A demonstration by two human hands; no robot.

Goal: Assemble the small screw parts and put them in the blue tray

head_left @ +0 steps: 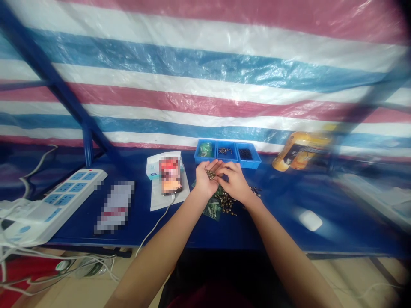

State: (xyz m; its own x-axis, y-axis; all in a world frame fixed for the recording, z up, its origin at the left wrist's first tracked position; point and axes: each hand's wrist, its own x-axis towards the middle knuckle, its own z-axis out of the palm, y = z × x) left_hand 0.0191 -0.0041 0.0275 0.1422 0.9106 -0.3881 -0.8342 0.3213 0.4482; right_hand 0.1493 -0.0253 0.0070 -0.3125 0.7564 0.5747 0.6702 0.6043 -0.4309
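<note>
My left hand (204,183) is cupped palm up above the blue table, with several small brass-coloured metal pieces (210,174) in it. Thumb and fingers of my right hand (235,182) are pinched together over that palm; whatever sits between their tips is too small to make out. Under both hands lies a loose pile of dark and brassy small metal parts (227,205), partly hidden by my right hand and wrist. A green-tinted clear bag (212,210) with pale slender pieces lies against the pile. Just beyond my fingers stands a blue three-compartment tray (252,164).
The tray holds a green bag, small metal parts and black pieces. A charging phone (171,175), a blurred pale packet (116,205) and a power strip (69,196) are left. A yellow bottle (300,149) and white rounded case (311,220) are right. Blue frame posts (64,94) flank the table.
</note>
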